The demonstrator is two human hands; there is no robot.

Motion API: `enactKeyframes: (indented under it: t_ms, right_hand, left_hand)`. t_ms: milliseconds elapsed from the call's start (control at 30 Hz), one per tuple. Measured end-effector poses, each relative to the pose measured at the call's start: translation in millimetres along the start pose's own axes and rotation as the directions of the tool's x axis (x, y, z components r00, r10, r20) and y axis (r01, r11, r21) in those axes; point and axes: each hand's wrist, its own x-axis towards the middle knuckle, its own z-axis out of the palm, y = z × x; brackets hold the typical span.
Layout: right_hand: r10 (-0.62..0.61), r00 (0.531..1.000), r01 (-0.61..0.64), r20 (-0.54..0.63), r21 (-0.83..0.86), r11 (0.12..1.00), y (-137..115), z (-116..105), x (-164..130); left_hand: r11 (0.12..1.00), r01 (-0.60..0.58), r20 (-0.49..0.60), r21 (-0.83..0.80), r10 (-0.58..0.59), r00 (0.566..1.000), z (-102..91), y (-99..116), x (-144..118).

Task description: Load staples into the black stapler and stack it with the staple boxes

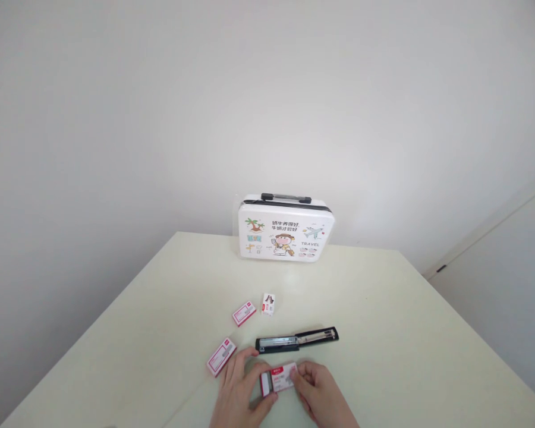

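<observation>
A small white and red staple box [283, 378] is held low over the near part of the table, its inner tray slid partly out on the left. My left hand [239, 386] grips the tray end between thumb and fingers. On the other end, the fingers of my right hand [317, 389] are pinched on the printed sleeve. Just beyond my hands lies a black stapler [296, 340], folded open flat with its metal parts showing. Beside my left hand is a pink and white staple box [222, 356], and a similar pink box [244, 313] lies farther off.
A smaller white and red box [268, 304] rests on the pale table [361, 285] past the stapler. At the table's far edge stands a white cartoon-printed case [286, 232] with a black handle, in front of a plain wall [267, 95].
</observation>
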Motion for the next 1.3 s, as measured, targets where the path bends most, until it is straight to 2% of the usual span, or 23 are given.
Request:
enactKeyframes:
  t_ms: [167, 267, 333, 467, 533, 667, 800, 867, 1067, 1200, 1300]
  right_hand:
    - [-0.002, 0.996, -0.007, -0.091, -0.101, 0.995, -0.9, -22.9, -8.9]
    - [-0.111, 0.968, 0.042, -0.225, -0.289, 0.957, -15.3, -25.8, -13.9]
    - [-0.196, 0.948, 0.094, -0.252, -0.367, 0.926, -30.1, -19.7, -12.6]
    - [-0.255, 0.956, 0.189, -0.145, -0.360, 0.914, -55.5, 4.0, -2.1]
    - [-0.254, 0.958, 0.195, -0.134, -0.344, 0.918, -60.3, 14.6, 2.9]
    - [-0.242, 0.952, 0.191, -0.189, -0.255, 0.948, -55.4, 25.1, 10.8]
    - [-0.177, 0.978, 0.176, -0.114, -0.011, 0.984, -46.0, 30.8, 22.0]
    - [-0.153, 0.983, 0.158, -0.105, 0.047, 0.986, -44.8, 34.1, 27.8]
    - [-0.253, 0.962, 0.254, -0.101, -0.008, 0.967, -63.0, 41.6, 33.4]
    - [-0.323, 0.945, 0.319, -0.045, -0.082, 0.944, -82.5, 39.2, 23.3]
    - [-0.336, 0.942, 0.326, -0.006, -0.235, 0.916, -89.5, 32.5, 10.8]
  left_hand:
    - [0.999, -0.040, -0.019, 0.013, 0.040, 0.999, -0.6, -6.3, -1.5]
    - [0.994, -0.087, -0.046, 0.066, 0.090, 0.995, 2.5, -11.4, -1.5]
    - [0.986, -0.116, -0.064, 0.116, 0.125, 0.990, 6.7, -13.0, -1.1]
    - [0.972, -0.136, -0.079, 0.193, 0.154, 0.985, 15.0, -14.0, -1.3]
    - [0.965, -0.154, -0.078, 0.211, 0.173, 0.982, 16.9, -15.0, -2.0]
    - [0.961, -0.165, -0.069, 0.223, 0.184, 0.981, 14.8, -16.1, -2.7]
    - [0.961, -0.158, -0.050, 0.228, 0.174, 0.984, 10.3, -12.9, -2.2]
    - [0.961, -0.155, -0.049, 0.228, 0.170, 0.984, 10.2, -10.4, -2.4]
    - [0.971, -0.090, -0.145, 0.223, 0.125, 0.982, 20.4, -5.3, -4.2]
    - [0.977, -0.077, -0.143, 0.200, 0.107, 0.984, 24.2, -5.9, -4.7]
    - [0.979, -0.069, -0.117, 0.190, 0.093, 0.989, 21.2, -5.1, -4.1]
